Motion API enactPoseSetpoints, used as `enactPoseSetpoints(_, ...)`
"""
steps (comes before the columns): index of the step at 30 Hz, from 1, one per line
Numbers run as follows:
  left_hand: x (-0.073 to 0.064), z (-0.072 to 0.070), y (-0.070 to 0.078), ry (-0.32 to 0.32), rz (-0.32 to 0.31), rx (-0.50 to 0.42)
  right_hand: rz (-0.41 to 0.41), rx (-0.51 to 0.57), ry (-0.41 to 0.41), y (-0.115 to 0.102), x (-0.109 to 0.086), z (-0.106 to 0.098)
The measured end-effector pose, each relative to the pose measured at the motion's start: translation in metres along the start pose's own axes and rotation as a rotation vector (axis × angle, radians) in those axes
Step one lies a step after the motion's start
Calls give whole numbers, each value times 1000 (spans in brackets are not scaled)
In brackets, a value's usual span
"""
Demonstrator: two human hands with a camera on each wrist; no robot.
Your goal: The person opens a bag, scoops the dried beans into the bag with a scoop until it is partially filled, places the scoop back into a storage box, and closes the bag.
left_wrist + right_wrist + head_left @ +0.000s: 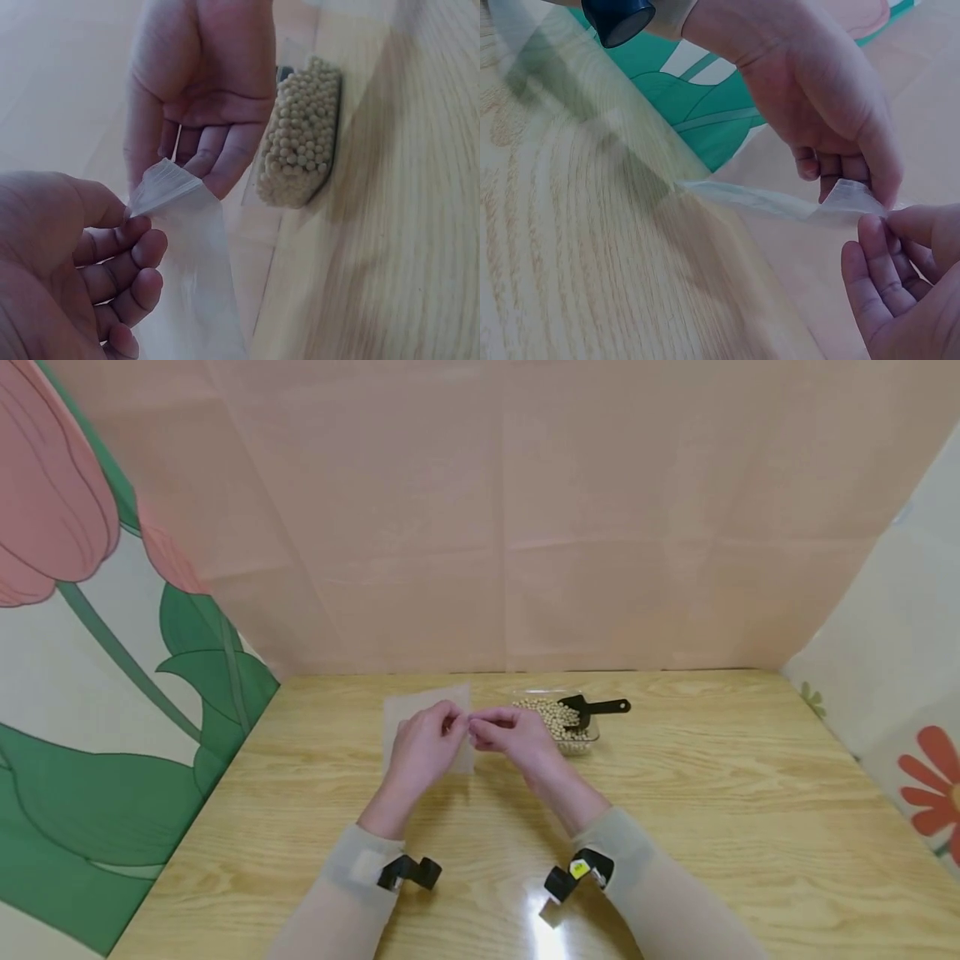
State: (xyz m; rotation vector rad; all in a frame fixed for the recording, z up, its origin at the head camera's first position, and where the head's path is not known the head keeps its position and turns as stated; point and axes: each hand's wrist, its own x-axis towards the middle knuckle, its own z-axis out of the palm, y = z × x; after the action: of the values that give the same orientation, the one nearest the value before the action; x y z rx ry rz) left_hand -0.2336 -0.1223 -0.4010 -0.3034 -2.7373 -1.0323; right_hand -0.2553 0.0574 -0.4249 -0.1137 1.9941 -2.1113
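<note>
A translucent plastic bag [392, 720] hangs upright between the hands above the table. My left hand [427, 739] pinches the bag's top edge, and my right hand [521, 737] pinches it close by, fingertips nearly meeting. In the left wrist view, the bag's ridged top edge [171, 180] is folded at a corner between the left hand [67, 259] and right hand [214, 82]. The right wrist view shows the bag [780, 204] nearly edge-on, with the right hand [915, 277] and left hand [817, 97] at its top. Whether the mouth is parted, I cannot tell.
Just behind the right hand stands a clear plastic box [592, 735] of round, pale yellow beans [540, 704]. A black scoop [606, 707] rests in the beans, its handle pointing right. The wood-grain table [712, 777] meets a pink backdrop [510, 568] at the rear.
</note>
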Motion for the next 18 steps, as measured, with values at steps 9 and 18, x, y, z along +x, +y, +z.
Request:
enactPoseSetpoints(9, 4, -1, 2, 5, 47, -73, -41, 27, 26, -2, 0, -1)
enactPoseSetpoints(18, 4, -1, 3, -16, 49, -144, -50, 73, 10, -3, -1, -4)
